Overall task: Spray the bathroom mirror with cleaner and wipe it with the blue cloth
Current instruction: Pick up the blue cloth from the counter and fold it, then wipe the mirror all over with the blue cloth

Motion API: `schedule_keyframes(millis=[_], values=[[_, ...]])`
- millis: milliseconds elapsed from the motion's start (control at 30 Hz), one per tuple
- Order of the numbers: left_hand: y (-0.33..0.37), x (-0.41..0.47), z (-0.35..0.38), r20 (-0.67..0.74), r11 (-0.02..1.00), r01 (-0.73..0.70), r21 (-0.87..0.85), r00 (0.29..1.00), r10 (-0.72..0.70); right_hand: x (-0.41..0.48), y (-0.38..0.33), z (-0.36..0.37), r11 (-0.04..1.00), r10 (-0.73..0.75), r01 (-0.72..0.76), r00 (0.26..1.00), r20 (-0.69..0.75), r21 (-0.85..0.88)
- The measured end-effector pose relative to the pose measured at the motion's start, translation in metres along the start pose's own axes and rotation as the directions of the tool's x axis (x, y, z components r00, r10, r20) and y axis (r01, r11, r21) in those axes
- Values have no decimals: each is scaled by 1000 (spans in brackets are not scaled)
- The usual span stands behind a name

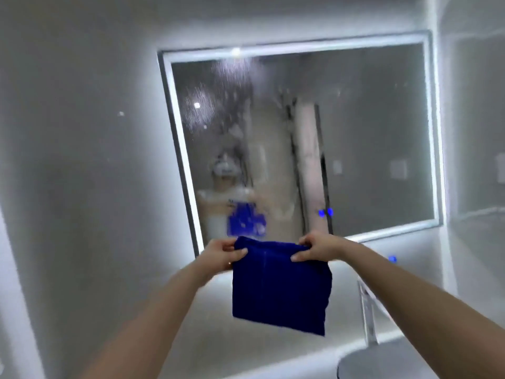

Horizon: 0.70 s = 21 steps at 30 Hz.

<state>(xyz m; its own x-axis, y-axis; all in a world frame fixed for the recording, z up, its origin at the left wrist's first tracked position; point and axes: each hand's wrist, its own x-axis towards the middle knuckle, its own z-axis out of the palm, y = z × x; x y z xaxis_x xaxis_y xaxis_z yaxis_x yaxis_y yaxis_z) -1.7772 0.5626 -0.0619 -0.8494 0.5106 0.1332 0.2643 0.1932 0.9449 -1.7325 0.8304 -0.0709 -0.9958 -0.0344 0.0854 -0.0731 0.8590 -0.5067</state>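
Two hands are pinching the blue cloth [280, 285] by its top edge, and it is hanging down in front of the wall just below the mirror [369, 127]. Over at nine o'clock of the cloth, the left hand [221, 255] is gripping the upper left corner, thumb lying across the front of the fabric and fingers curled behind it. At about two o'clock of the cloth, the right hand [317, 248] is clamping the upper right corner the same way, thumb in front, knuckles bunched over the gathered edge. The cloth is drooping in a folded rectangle toward six o'clock, its lower corner tilting a little to the right, touching nothing but those two grips. Both bare forearms are reaching up from the bottom of the view. Up at twelve o'clock the mirror is glowing with a lit white border, tilted in the wide lens, and spray droplets and streaks are clouding its upper left part, around eleven o'clock. Its glass is giving back a blurred person in a pale top holding the same blue cloth, plus two small blue lights near its lower edge. Around it the wall is plain grey-white. Down at five o'clock a chrome tap [369, 313] is standing over the rim of a basin [363, 362], and one more small blue light [392, 259] is shining on the wall at three o'clock of the cloth.
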Motion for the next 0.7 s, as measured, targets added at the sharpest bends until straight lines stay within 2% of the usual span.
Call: schedule_keyframes(millis=[200, 300, 467, 567, 700], values=[[79, 8, -46, -171, 978, -205, 32, 963, 207, 35, -75, -85, 992, -124, 120, 987, -101, -42], [113, 9, -73, -203, 944, -327, 54, 922, 331, 51, -113, -116, 979, -194, 182, 971, -140, -92], [156, 18, -125, -237, 894, -422, 152, 862, 448, 80, -170, -149, 960, -275, 253, 926, -258, -117], [172, 29, -156, -256, 862, -475, 174, 824, 506, 99, -203, -163, 943, -332, 305, 868, -368, -131], [183, 51, -192, -321, 827, -530, 188, 763, 561, 122, -238, -176, 915, -397, 366, 744, -538, -169]])
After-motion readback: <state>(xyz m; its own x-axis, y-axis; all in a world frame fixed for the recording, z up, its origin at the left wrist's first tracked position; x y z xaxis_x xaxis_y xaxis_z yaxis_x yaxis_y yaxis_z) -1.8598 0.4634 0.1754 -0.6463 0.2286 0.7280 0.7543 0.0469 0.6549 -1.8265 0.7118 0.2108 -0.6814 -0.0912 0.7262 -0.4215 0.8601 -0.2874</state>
